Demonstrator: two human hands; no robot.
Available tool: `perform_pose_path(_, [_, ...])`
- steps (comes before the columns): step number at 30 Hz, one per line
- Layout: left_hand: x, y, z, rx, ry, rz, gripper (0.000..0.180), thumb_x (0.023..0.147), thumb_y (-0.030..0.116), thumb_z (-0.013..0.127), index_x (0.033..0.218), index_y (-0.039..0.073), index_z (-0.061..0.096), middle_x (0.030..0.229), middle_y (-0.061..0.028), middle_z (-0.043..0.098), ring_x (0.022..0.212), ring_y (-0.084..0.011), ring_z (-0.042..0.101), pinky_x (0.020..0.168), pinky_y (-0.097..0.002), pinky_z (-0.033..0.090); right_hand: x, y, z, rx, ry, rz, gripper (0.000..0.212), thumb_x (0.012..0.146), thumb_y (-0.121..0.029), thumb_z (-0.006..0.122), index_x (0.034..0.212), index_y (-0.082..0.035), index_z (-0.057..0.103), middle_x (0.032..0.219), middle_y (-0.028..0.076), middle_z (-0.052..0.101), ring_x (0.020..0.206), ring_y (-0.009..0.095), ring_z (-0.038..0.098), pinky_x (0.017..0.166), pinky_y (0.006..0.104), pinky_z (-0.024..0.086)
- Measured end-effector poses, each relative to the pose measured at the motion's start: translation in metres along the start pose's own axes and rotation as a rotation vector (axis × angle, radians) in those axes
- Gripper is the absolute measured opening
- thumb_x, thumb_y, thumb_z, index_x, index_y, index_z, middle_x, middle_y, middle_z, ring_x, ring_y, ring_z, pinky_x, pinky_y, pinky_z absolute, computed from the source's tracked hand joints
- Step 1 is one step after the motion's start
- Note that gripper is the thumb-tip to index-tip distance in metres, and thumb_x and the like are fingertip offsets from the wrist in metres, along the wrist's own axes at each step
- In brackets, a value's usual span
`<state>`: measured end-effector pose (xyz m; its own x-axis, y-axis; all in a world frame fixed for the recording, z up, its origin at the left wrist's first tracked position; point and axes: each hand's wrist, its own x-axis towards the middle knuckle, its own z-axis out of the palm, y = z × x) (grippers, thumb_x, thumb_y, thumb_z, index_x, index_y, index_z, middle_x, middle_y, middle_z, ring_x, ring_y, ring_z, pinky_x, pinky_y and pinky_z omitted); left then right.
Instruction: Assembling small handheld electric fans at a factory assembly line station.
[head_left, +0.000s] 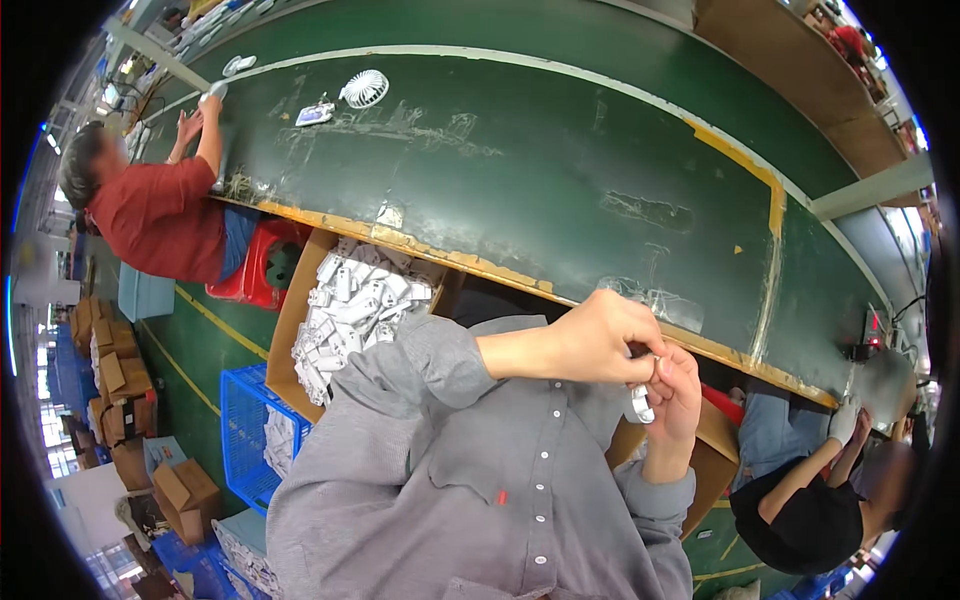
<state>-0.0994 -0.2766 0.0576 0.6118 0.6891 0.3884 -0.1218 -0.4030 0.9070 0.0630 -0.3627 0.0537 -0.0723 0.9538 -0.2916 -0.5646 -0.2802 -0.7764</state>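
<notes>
My left hand (605, 335) reaches across from the left with its thumb and fingers pinched together. Its fingertips meet those of my right hand (676, 395) just off the table's near edge. In my right hand's closed fingers is a small white plastic part (641, 404), partly covered by them. Whatever is pinched between the left fingertips is too small and hidden to name. Left of my sleeve stands a cardboard box of white plastic parts (352, 305), heaped together.
On the green table (540, 170) lie a white round fan grille (364, 89) and a small white-and-blue item (315, 114). A blue crate (248, 425) stands at lower left. A co-worker in red (165, 215) sits left; another in black (800, 510) works at right.
</notes>
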Motion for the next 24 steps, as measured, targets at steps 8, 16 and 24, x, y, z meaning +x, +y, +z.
perform_pose_path(8, [-0.015, 0.013, 0.023, 0.221, -0.011, 0.260, 0.010, 0.068, 0.007, 0.073, 0.075, 0.006, 0.065, 0.077, -0.0022, 0.065, 0.064, -0.0185, 0.064, 0.053, -0.0302, 0.052, -0.046, 0.003, -0.008, -0.030, 0.101, 0.015, 0.018, 0.082, -0.016, 0.065, 0.077, -0.001, 0.058, 0.058, -0.003, 0.049, 0.047, 0.002, 0.035, 0.045, 0.0197, 0.023])
perform_pose_path(16, [0.004, 0.013, -0.026, -0.658, 0.124, -0.469, 0.014, 0.074, -0.012, 0.069, 0.086, -0.006, 0.069, 0.089, -0.0173, 0.070, 0.076, -0.0203, 0.069, 0.065, -0.0302, 0.058, -0.085, -0.002, -0.049, 0.241, 0.056, -0.190, 0.024, 0.079, -0.019, 0.062, 0.065, -0.006, 0.047, 0.046, 0.001, 0.037, 0.041, 0.013, 0.034, 0.053, 0.0334, 0.040])
perform_pose_path(24, [0.012, 0.010, -0.069, -1.188, 0.272, -0.082, 0.016, 0.078, 0.005, 0.058, 0.092, 0.004, 0.064, 0.080, -0.0112, 0.060, 0.060, -0.0169, 0.055, 0.052, -0.0305, 0.048, -0.187, 0.110, -0.263, 0.241, 0.726, 0.120, 0.016, 0.090, -0.021, 0.059, 0.079, -0.010, 0.058, 0.065, 0.004, 0.053, 0.063, 0.016, 0.051, 0.071, 0.0346, 0.050])
